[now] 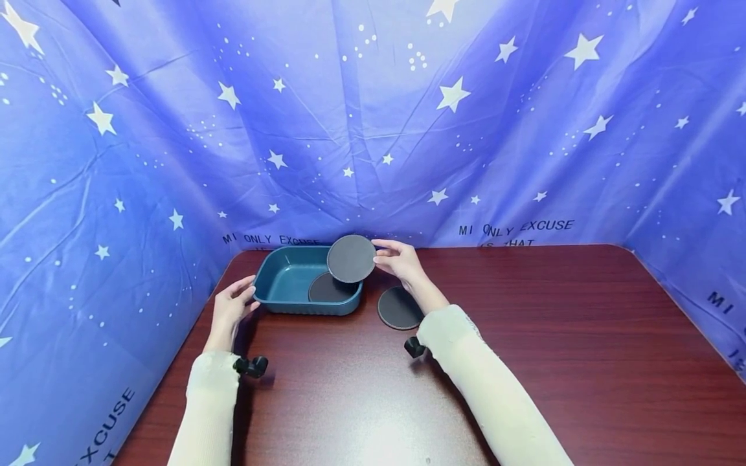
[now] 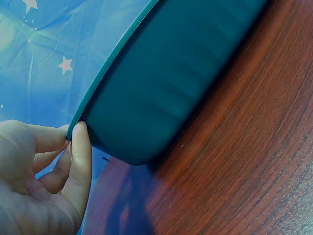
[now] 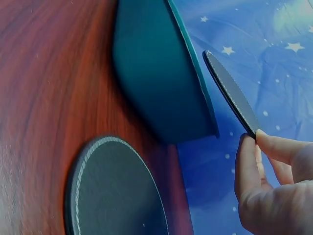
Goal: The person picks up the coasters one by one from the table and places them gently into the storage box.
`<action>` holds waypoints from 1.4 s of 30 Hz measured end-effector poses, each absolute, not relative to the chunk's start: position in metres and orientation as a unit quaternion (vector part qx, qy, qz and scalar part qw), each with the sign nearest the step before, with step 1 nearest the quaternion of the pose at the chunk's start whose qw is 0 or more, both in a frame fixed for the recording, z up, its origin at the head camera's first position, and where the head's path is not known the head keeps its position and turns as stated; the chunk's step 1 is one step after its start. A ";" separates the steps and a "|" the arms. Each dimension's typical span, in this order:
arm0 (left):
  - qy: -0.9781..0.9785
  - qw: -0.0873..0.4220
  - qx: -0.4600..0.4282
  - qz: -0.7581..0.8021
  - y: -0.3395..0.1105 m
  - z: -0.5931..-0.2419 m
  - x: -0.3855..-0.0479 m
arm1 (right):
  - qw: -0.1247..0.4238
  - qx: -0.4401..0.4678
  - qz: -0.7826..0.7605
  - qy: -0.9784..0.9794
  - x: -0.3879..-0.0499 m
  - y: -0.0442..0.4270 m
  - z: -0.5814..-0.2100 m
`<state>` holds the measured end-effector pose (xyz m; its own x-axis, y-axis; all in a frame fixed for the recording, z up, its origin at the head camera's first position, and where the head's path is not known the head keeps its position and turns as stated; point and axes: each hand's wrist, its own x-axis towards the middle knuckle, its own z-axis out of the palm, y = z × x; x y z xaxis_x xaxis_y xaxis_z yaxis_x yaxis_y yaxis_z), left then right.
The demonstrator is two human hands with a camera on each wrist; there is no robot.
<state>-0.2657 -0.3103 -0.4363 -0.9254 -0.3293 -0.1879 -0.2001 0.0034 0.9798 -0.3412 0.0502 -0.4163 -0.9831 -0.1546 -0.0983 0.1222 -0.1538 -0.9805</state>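
A teal plastic basin [image 1: 297,308] stands on the table near its back left. My left hand [image 1: 230,312] pinches the basin's left rim between thumb and fingers, plain in the left wrist view. Over the basin's right end, my right hand [image 1: 404,264] holds a round black coaster [image 1: 351,259] by its edge, tilted. In the right wrist view this coaster [image 3: 231,93] is apart from the basin wall [image 3: 151,73]. Another dark coaster [image 1: 325,288] lies inside the basin at the right, partly hidden. A further coaster [image 1: 397,308] with light edge stitching lies on the table below my right wrist.
The dark red wooden table [image 1: 553,343] extends to the right and front. A blue curtain [image 1: 373,116] with white stars hangs behind the table and along both sides. Black wrist mounts [image 1: 252,367] sit at both sleeve cuffs.
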 end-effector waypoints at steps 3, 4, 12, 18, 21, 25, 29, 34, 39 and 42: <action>-0.706 0.049 0.190 -0.680 -0.310 -0.436 -0.267 | 0.092 -0.018 -0.760 0.643 -0.341 0.040 -0.418; -0.706 0.050 0.192 -0.680 -0.310 -0.436 -0.267 | 0.092 -0.020 -0.760 0.643 -0.341 0.037 -0.419; -0.707 0.048 0.188 -0.680 -0.310 -0.436 -0.269 | 0.090 -0.017 -0.735 0.672 -0.339 0.019 -0.420; -0.707 0.047 0.195 -0.678 -0.311 -0.436 -0.269 | 0.044 -0.045 -0.649 0.759 -0.336 0.016 -0.415; -0.710 0.047 0.195 -0.676 -0.311 -0.436 -0.269 | 0.016 -0.067 -0.581 0.811 -0.335 0.015 -0.413; -0.708 0.046 0.194 -0.677 -0.311 -0.436 -0.270 | -0.008 -0.091 -0.515 0.853 -0.335 0.014 -0.412; -0.706 0.044 0.197 -0.679 -0.312 -0.436 -0.270 | -0.016 -0.101 -0.491 0.865 -0.335 0.013 -0.413; -0.707 0.046 0.196 -0.678 -0.311 -0.435 -0.269 | -0.024 -0.107 -0.482 0.869 -0.335 0.013 -0.415; -0.713 0.048 0.192 -0.673 -0.311 -0.435 -0.269 | -0.029 -0.111 -0.465 0.878 -0.334 0.013 -0.417; -0.714 0.046 0.193 -0.672 -0.310 -0.436 -0.268 | -0.036 -0.114 -0.446 0.887 -0.332 0.013 -0.418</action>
